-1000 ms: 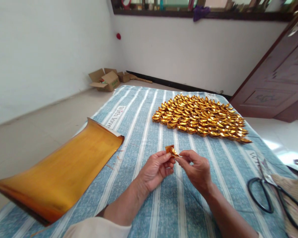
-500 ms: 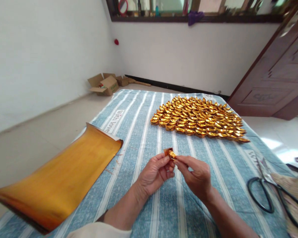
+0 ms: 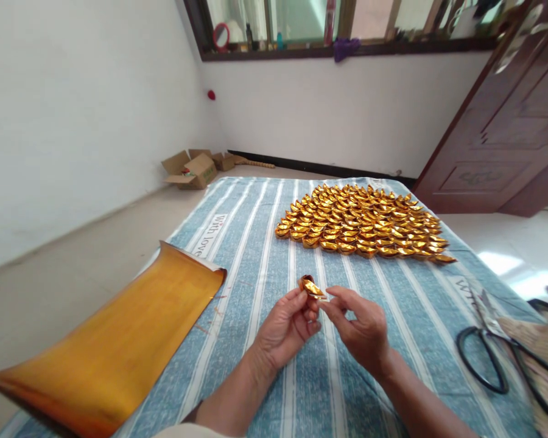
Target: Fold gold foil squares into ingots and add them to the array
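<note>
A small folded gold foil piece (image 3: 310, 286) is pinched between my two hands just above the blue striped cloth (image 3: 265, 243). My left hand (image 3: 285, 328) grips its left end with thumb and fingers. My right hand (image 3: 360, 328) holds its right end at the fingertips. Beyond them, several finished gold foil ingots (image 3: 363, 222) lie in tight rows. A long sheet of gold foil paper (image 3: 119, 347) curls up to my left.
Black-handled scissors (image 3: 488, 353) lie at the right edge beside a straw-coloured thing (image 3: 541, 350). Open cardboard boxes (image 3: 189, 169) sit on the floor by the far wall. A dark wooden door (image 3: 506, 140) stands open at the right, under a window ledge (image 3: 342, 48).
My view has tilted up, so everything sits lower in the frame. My fingers have worked the foil piece slightly; both hands keep their hold on it.
</note>
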`<state>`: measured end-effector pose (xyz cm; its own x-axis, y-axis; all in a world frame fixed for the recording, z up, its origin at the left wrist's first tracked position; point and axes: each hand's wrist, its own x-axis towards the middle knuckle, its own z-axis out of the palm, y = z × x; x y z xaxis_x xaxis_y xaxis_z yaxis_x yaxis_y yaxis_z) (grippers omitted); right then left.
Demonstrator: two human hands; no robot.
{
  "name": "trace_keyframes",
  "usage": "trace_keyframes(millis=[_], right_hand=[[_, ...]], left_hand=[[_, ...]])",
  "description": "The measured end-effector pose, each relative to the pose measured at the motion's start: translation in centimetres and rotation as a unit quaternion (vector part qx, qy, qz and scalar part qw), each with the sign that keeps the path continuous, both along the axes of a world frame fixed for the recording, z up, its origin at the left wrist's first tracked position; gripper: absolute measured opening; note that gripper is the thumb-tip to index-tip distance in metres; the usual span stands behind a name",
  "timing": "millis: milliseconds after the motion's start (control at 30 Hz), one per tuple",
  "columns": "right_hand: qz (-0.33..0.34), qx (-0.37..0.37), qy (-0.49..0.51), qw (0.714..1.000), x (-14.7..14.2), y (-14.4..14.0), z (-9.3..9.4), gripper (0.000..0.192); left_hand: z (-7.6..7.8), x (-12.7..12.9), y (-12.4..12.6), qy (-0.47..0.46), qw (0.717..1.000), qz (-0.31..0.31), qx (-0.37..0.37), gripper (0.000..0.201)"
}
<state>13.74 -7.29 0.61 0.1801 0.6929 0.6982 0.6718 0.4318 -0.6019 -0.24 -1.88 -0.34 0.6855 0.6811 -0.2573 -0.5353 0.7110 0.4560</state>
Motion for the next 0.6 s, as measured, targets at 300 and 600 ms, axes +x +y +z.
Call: trace_keyframes(millis=[300, 600], right_hand=[[0.018, -0.023, -0.055, 0.998, 0.38, -0.04, -0.13, 0.018], [0.047, -0.092, 0.017, 0.994, 0.37, -0.09, 0.33, 0.016]], left_hand=[[0.09, -0.02, -0.02, 0.004, 1.000, 0.000, 0.002, 0.018], [0.07, 0.02, 0.08, 0.017, 1.000, -0.001, 0.007, 0.018]])
